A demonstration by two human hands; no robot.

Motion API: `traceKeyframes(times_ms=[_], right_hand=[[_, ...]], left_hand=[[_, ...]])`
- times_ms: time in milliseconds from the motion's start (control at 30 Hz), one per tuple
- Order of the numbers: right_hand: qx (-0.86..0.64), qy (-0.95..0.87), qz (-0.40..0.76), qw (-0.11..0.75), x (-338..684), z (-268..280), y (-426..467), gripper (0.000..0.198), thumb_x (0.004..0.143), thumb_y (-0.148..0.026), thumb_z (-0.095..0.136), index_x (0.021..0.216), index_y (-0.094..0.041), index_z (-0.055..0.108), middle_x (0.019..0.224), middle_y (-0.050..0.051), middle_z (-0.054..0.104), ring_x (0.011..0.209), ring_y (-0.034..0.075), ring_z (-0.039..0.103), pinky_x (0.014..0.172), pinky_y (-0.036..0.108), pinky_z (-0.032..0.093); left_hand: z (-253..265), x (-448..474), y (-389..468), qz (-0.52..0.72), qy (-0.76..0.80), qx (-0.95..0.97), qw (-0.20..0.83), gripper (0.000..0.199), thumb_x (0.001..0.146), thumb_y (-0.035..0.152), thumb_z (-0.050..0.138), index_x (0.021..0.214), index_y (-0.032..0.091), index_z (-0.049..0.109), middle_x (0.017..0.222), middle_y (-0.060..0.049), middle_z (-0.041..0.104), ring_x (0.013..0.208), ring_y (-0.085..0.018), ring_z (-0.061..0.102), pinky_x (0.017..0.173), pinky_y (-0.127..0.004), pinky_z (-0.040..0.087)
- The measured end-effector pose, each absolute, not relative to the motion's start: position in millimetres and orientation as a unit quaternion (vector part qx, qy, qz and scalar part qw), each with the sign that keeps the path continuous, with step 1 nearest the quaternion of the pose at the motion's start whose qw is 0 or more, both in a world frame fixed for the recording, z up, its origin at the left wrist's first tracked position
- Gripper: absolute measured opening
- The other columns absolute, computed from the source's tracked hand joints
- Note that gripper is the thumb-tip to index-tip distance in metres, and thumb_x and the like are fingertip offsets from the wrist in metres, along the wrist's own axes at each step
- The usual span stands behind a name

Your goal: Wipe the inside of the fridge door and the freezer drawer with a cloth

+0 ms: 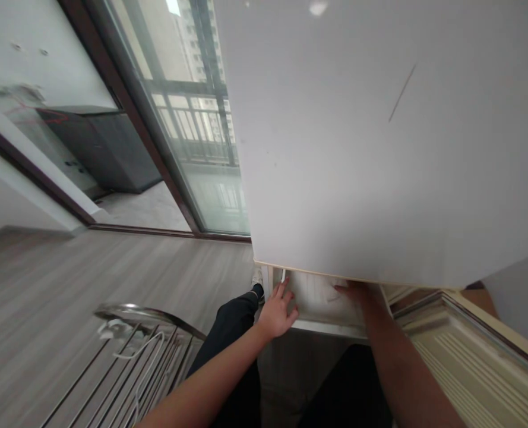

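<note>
Beneath the front edge of a white tabletop (379, 178), a pale drawer (326, 326) is pulled out over my lap. My left hand (276, 314) is at its left side, with the fingers spread. Its fingertips are close to a short, thin white piece (283, 275) just under the edge; whether they touch is unclear. My right hand (355, 290) reaches into the right part of the drawer. The tabletop hides most of that hand, and one finger points left beside a faint pale patch (333, 292) I cannot make out.
A metal rack (152, 356) with a white cable stands at lower left. On the right is a cream ribbed panel or open door (473, 356). A sliding glass door (201, 137) and a dark grey cabinet (121, 148) are beyond the wood-look floor (112, 267).
</note>
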State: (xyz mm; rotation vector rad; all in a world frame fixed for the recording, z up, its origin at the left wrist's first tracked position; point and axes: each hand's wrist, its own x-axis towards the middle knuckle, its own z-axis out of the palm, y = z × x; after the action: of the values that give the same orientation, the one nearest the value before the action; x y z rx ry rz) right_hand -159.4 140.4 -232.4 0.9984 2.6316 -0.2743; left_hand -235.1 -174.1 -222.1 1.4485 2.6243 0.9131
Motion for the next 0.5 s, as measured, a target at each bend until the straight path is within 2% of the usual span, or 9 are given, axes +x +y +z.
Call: traceKeyframes(times_ms=[67, 167, 267, 367, 433, 500], right_hand=[[0.360, 0.906, -0.100, 0.199, -159, -242, 144, 0.097, 0.090, -0.060, 0.063, 0.165, -0.012, 0.025, 0.170, 0.020, 0.020, 0.159, 0.027, 0.019, 0.123, 0.030, 0.023], [0.387, 0.876, -0.099, 0.269, -169, -255, 128, 0.135, 0.068, -0.072, 0.078, 0.167, -0.012, 0.007, 0.171, 0.022, -0.005, 0.159, 0.041, 0.002, 0.127, 0.049, 0.016], [0.402, 0.857, -0.088, 0.309, -185, -255, 96, 0.165, 0.044, -0.062, 0.094, 0.165, -0.015, -0.009, 0.169, 0.022, -0.016, 0.157, 0.046, -0.004, 0.125, 0.060, 0.016], [0.417, 0.826, -0.072, 0.373, -206, -241, 54, 0.169, 0.042, -0.046, 0.098, 0.163, -0.014, -0.014, 0.165, 0.027, -0.021, 0.157, 0.046, -0.005, 0.122, 0.065, 0.017], [0.407, 0.814, -0.061, 0.409, -220, -232, 26, 0.161, 0.050, -0.037, 0.097, 0.163, -0.015, -0.015, 0.165, 0.028, -0.020, 0.157, 0.046, 0.000, 0.120, 0.065, 0.023], [0.390, 0.826, -0.065, 0.401, -231, -227, 2, 0.147, 0.061, -0.033, 0.092, 0.165, -0.017, -0.011, 0.167, 0.026, -0.019, 0.158, 0.044, 0.002, 0.119, 0.063, 0.029]], left_hand=[[-223, -236, -173, 0.288, 0.837, 0.466, -0.001, 0.020, 0.091, 0.028, 0.061, 0.107, 0.016, 0.064, 0.159, -0.021, 0.041, 0.145, -0.035, 0.045, 0.116, -0.052, 0.045], [-221, -237, -172, 0.276, 0.840, 0.468, -0.002, 0.022, 0.092, 0.030, 0.061, 0.107, 0.016, 0.065, 0.159, -0.020, 0.041, 0.145, -0.035, 0.045, 0.117, -0.051, 0.044], [-217, -236, -171, 0.257, 0.847, 0.465, 0.002, 0.024, 0.092, 0.031, 0.062, 0.109, 0.015, 0.065, 0.159, -0.021, 0.041, 0.145, -0.036, 0.045, 0.117, -0.051, 0.044], [-212, -234, -170, 0.250, 0.852, 0.460, 0.001, 0.024, 0.093, 0.031, 0.060, 0.110, 0.016, 0.065, 0.158, -0.019, 0.044, 0.144, -0.036, 0.046, 0.116, -0.051, 0.045], [-209, -233, -169, 0.249, 0.854, 0.457, 0.000, 0.022, 0.094, 0.031, 0.058, 0.109, 0.017, 0.064, 0.156, -0.018, 0.047, 0.144, -0.035, 0.046, 0.115, -0.052, 0.046], [-207, -233, -169, 0.245, 0.855, 0.458, 0.001, 0.021, 0.095, 0.032, 0.057, 0.108, 0.018, 0.064, 0.154, -0.017, 0.050, 0.144, -0.034, 0.045, 0.113, -0.052, 0.047]])
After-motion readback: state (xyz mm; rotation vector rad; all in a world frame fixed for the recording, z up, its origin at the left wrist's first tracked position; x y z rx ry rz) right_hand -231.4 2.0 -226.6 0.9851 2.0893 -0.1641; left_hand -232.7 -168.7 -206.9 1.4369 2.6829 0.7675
